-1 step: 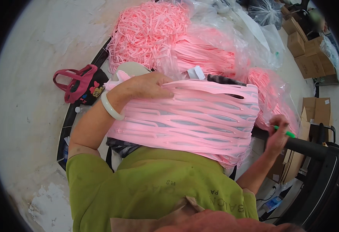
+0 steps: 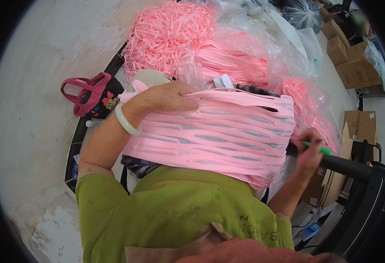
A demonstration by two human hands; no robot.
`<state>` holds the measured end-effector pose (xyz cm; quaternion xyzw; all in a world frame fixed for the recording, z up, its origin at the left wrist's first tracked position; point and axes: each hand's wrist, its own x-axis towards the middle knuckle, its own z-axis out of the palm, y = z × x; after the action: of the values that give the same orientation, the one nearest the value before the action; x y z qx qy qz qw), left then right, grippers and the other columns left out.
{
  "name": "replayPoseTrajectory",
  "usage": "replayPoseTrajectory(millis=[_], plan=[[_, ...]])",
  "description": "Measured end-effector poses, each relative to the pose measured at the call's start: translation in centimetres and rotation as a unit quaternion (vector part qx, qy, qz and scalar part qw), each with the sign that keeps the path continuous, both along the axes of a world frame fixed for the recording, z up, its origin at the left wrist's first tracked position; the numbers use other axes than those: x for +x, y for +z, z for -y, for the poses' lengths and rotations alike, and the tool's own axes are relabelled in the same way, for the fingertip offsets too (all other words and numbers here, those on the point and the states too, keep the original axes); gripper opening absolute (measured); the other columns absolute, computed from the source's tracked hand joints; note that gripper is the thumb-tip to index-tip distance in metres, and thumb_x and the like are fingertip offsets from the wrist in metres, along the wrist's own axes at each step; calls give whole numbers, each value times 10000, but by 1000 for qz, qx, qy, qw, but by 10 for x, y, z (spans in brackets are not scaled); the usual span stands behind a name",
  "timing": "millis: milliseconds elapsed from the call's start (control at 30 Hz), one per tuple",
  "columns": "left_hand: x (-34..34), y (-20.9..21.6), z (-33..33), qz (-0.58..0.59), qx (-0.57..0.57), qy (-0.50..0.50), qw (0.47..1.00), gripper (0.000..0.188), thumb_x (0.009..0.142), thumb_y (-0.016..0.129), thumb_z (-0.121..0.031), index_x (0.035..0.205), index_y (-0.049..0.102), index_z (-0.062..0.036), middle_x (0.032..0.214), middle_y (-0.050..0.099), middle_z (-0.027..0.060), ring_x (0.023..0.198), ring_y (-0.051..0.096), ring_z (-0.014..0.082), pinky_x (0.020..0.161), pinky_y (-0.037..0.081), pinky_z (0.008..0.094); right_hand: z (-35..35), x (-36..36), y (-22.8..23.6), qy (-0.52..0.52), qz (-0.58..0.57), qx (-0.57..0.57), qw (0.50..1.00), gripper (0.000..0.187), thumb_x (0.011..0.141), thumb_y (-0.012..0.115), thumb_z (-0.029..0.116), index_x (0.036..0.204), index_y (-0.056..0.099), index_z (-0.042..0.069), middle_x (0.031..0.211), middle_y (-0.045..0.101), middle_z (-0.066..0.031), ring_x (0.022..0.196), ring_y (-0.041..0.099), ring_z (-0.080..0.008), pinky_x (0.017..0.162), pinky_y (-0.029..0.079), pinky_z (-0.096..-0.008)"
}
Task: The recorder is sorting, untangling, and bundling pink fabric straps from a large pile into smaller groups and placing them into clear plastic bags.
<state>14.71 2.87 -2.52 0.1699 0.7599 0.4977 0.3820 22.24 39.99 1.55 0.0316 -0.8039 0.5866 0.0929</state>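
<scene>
Across my lap lies a wide bundle of pink strips, set side by side with grey gaps showing between them. My left hand is at its far left part, thumb and fingers closed on the top pink strip. A white bangle rings that wrist. Off the bundle's right edge, my right hand is closed around a slim green-handled tool. The kind of tool cannot be made out, as fingers cover its middle.
Beyond the bundle are a heap of loose pink strips and more in clear plastic bags. A pink-and-black handbag sits at the left. Black rails and cardboard boxes stand on the right.
My right hand has shifted slightly left, toward the bundle's edge, with the green-handled tool in it. My left hand stays in place on the strip.
</scene>
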Motion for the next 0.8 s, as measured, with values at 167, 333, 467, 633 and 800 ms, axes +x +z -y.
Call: replayPoseTrajectory(millis=[167, 333, 467, 633, 800], plan=[[8, 4, 2, 37, 90, 29, 995, 328, 833, 611, -168, 1090, 580, 34, 946, 631, 39, 853, 548, 89, 774, 436, 238, 109, -6, -3, 230, 78, -109, 964, 169, 876, 478, 108, 820, 562, -28, 731, 582, -82, 627, 542, -119, 573, 438, -240], [14, 4, 0, 87, 158, 53, 982, 348, 833, 614, -158, 1115, 565, 40, 976, 623, 38, 872, 544, 80, 786, 435, 228, 133, -8, -30, 299, 74, -111, 945, 170, 901, 492, 115, 892, 561, -40, 812, 612, -113, 741, 582, -147, 651, 461, -249], [13, 2, 1, 70, 140, 43, 987, 340, 833, 611, -145, 1118, 565, 35, 972, 621, 33, 871, 544, 74, 785, 435, 223, 138, -7, -35, 250, 77, -136, 956, 91, 837, 561, 59, 832, 594, -25, 787, 608, -72, 723, 559, -137, 673, 447, -249], [13, 2, -1, 64, 133, 51, 988, 322, 828, 607, -132, 1099, 570, 38, 954, 619, 25, 866, 536, 68, 773, 435, 224, 139, -6, -37, 245, 65, -107, 962, 89, 822, 579, 68, 830, 596, -19, 775, 602, -85, 702, 560, -154, 653, 442, -255], [14, 1, -3, 20, 119, 47, 992, 316, 822, 605, -113, 1101, 570, 33, 948, 617, 11, 868, 525, 61, 773, 430, 222, 143, -7, -36, 264, -12, -36, 964, 64, 791, 602, 49, 807, 583, -10, 753, 591, -107, 653, 568, -193, 607, 448, -274]])
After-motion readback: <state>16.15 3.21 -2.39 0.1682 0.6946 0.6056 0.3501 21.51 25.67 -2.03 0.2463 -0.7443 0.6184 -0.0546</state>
